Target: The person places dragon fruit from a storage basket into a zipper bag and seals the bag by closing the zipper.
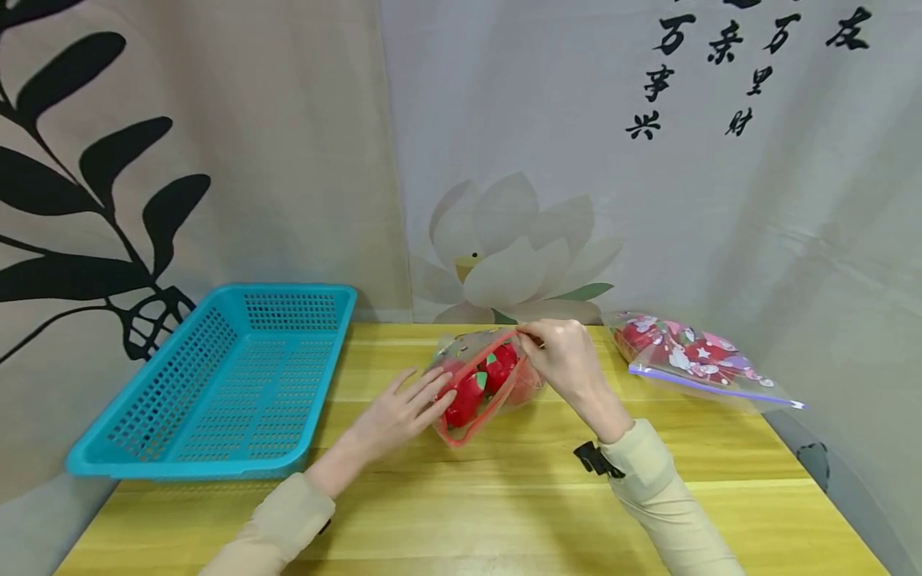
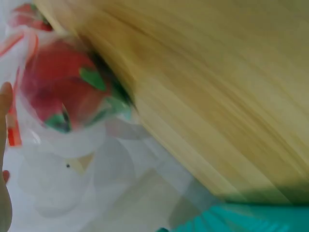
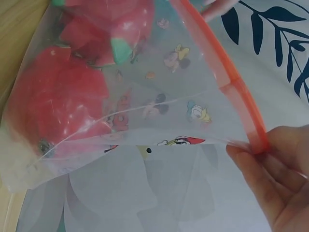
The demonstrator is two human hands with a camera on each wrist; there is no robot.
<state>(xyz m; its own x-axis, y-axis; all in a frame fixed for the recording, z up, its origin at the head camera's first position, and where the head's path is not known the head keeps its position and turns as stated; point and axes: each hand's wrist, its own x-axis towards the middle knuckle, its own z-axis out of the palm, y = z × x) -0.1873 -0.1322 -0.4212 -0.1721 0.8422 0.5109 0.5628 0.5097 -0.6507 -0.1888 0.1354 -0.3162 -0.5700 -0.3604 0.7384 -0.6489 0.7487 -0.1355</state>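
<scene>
A clear zip bag with an orange-red zip strip and cartoon prints lies mid-table, its mouth spread and facing the front. Inside are several red fruit-shaped things with green tips. My right hand pinches the upper corner of the zip strip between thumb and fingers; the right wrist view shows this grip on the strip closely. At the left side of the mouth is my left hand, fingers stretched out and spread, fingertips right at the bag's edge. The left wrist view is blurred and catches only a strip of that hand.
A blue perforated basket stands on the left of the wooden table. Another zip bag, with a purple strip and pink-red printed contents, lies at the back right. A printed curtain hangs behind the table.
</scene>
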